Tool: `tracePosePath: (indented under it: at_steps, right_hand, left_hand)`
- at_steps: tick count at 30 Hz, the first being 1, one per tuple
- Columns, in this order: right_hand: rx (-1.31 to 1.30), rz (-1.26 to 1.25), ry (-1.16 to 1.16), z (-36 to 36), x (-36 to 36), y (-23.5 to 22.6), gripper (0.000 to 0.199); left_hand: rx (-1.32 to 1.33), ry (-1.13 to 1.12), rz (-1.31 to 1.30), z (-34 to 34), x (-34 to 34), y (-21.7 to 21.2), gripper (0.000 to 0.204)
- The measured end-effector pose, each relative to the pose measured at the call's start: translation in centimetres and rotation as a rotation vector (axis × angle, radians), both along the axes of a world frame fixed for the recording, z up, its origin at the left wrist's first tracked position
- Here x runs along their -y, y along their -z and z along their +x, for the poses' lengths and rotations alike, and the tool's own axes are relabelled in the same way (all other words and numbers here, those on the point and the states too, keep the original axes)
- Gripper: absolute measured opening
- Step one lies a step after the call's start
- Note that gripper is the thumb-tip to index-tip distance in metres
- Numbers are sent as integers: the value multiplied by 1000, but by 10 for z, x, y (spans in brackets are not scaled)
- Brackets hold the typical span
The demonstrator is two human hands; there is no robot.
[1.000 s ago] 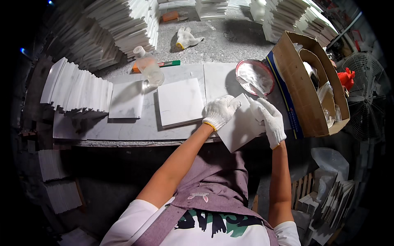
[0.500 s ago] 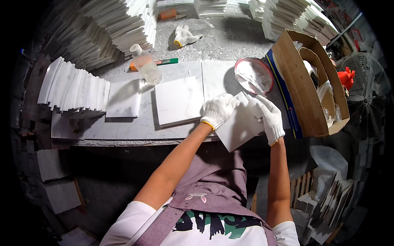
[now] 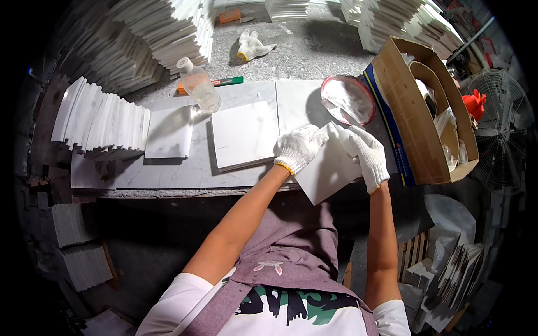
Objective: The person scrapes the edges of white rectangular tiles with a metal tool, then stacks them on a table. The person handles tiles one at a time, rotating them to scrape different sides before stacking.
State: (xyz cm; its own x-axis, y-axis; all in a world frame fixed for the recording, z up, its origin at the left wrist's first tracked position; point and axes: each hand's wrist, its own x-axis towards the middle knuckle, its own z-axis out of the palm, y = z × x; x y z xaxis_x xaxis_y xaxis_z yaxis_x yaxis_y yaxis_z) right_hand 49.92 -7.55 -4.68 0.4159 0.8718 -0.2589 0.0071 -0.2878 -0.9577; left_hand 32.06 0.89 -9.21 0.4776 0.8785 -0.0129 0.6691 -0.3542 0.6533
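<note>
Hands in white knit gloves grip one square white stone tile (image 3: 328, 171) at the marble bench's (image 3: 185, 171) front edge: left hand (image 3: 297, 148) clasps its upper-left corner, right hand (image 3: 367, 157) its right edge. Likely a handling or inspection step; setting it flat calls for steady support.

White gloves with yellow cuffs on the left hand (image 3: 298, 149) and right hand (image 3: 367, 155). White tile (image 3: 328, 171), plain. Grey marble table (image 3: 185, 168) with faint veins. Red-rimmed bowl (image 3: 347, 101). Brown box (image 3: 423, 112), blue side. Clear bottle (image 3: 199, 85). Green and orange marker (image 3: 216, 83). Purple-grey apron (image 3: 291, 246).
</note>
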Motion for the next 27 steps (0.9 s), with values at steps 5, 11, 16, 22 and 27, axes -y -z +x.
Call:
tracePosePath:
  at_steps: [5, 11, 16, 22, 27]
  right_hand:
    - [10, -12, 9, -3, -2, -4, 35]
    - [12, -26, 16, -3, -3, -6, 34]
    - [9, -25, 10, -1, -3, -4, 33]
    - [10, -8, 7, -1, -3, -1, 34]
    - [4, -25, 16, -2, -2, -6, 34]
  left_hand:
    - [24, -13, 25, -1, 1, 4, 42]
    - [46, 8, 30, 0, 1, 2, 41]
    - [14, 0, 7, 0, 1, 1, 41]
    - [-4, 5, -2, 0, 0, 0, 41]
    - [-3, 1, 12, 0, 0, 3, 40]
